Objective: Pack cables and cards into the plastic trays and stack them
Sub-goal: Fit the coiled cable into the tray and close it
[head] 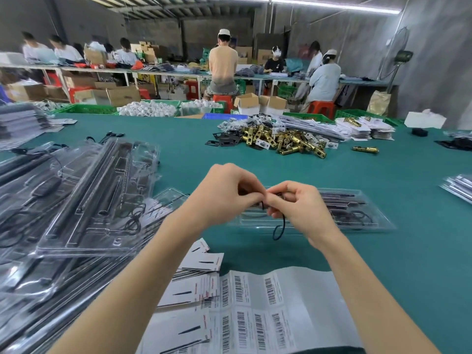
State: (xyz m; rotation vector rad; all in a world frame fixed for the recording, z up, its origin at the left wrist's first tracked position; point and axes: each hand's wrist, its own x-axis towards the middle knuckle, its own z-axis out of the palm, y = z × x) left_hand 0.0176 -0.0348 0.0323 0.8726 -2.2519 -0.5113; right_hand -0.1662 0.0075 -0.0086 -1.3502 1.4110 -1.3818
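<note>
Both hands pinch one thin black cable [278, 227] between them: left hand [224, 190] and right hand [296, 204] meet fingertip to fingertip, curled tight on it, held just above the tray [378, 221]. A loop of the cable hangs below the right hand; its ends are hidden in the fingers. The tray, clear plastic, lies flat on the green table [383, 251], already holding dark rods and a coiled lead at its far end.

Progress, as judged: well under way. A slumped heap of filled trays [84, 200] sits to the left, loosely stacked, not squared. This cable is not yet seated. Cards [201, 261] and barcode sheets [255, 302] lie near the body, unpacked. No card is visible in the open tray.
</note>
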